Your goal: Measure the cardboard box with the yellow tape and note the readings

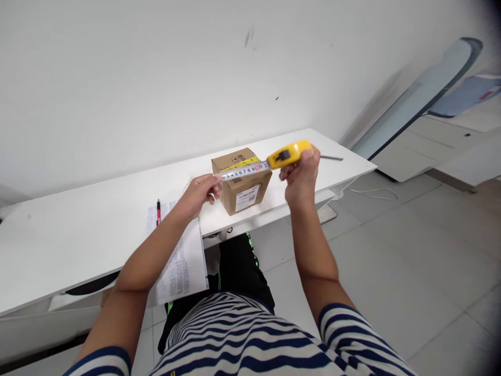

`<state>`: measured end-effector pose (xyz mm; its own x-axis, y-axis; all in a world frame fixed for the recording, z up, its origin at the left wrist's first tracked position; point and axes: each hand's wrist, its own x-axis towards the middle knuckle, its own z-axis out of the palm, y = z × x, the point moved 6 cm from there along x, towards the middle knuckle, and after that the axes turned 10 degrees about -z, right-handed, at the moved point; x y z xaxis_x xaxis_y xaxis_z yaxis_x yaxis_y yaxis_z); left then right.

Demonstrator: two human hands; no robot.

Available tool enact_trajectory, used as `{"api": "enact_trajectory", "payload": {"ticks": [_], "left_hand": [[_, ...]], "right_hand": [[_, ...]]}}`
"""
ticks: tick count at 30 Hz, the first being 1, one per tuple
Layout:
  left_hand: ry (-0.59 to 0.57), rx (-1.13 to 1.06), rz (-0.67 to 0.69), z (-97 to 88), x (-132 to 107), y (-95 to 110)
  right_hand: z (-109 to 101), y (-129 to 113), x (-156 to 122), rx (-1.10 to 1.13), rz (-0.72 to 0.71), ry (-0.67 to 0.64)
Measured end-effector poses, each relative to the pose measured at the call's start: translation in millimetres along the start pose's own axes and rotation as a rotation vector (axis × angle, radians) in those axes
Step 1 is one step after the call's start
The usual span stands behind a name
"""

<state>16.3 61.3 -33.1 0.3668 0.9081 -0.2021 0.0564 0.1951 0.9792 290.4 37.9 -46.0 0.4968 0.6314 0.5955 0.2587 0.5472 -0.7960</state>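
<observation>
A closed brown cardboard box (254,183), on which a white printed label (247,198) is stuck, is set on the white counter (97,219) near its front edge. The yellow tape measure (288,154) is held raised, and its numbered blade (245,171) is stretched across the box's upper part

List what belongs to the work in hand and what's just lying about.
In use:
tape measure, between left hand and right hand
box, apparently being measured

Lying about, it seems:
pen
paper, though possibly for notes
thin dark thing, unclear
</observation>
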Motion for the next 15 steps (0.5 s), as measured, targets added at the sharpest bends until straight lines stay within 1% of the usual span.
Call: {"api": "enact_trajectory", "payload": {"ticks": [2, 3, 4, 6, 8, 11, 13, 15], "left_hand": [[0.079, 0.04, -0.03, -16.9, 16.2, -2.6], [0.113, 0.081, -0.045, -23.5, 23.7, -4.6], [0.147, 0.129, -0.059, -28.6, 30.5, -6.6], [0.182, 0.225, -0.078, -31.6, 41.3, -9.8], [0.183, 0.293, -0.092, -26.4, 48.5, -11.6], [0.179, 0.388, -0.1, -13.1, 54.0, -11.7], [0.203, 0.418, -0.083, -7.4, 55.8, -10.3], [0.215, 0.413, -0.067, -4.4, 56.9, -9.7]], "right_hand": [[-10.9, 25.6, 36.6, 0.009, 0.087, 0.105], [-11.9, 38.9, 49.8, 0.019, 0.149, 0.123], [-10.7, 50.9, 58.7, 0.025, 0.211, 0.131], [-1.8, 67.3, 65.3, 0.024, 0.297, 0.103], [11.1, 72.8, 61.8, 0.019, 0.321, 0.048], [26.0, 68.4, 52.5, 0.004, 0.272, -0.013], [29.6, 64.6, 49.1, -0.008, 0.241, -0.026], [29.2, 63.8, 47.7, -0.008, 0.245, -0.023]]}}
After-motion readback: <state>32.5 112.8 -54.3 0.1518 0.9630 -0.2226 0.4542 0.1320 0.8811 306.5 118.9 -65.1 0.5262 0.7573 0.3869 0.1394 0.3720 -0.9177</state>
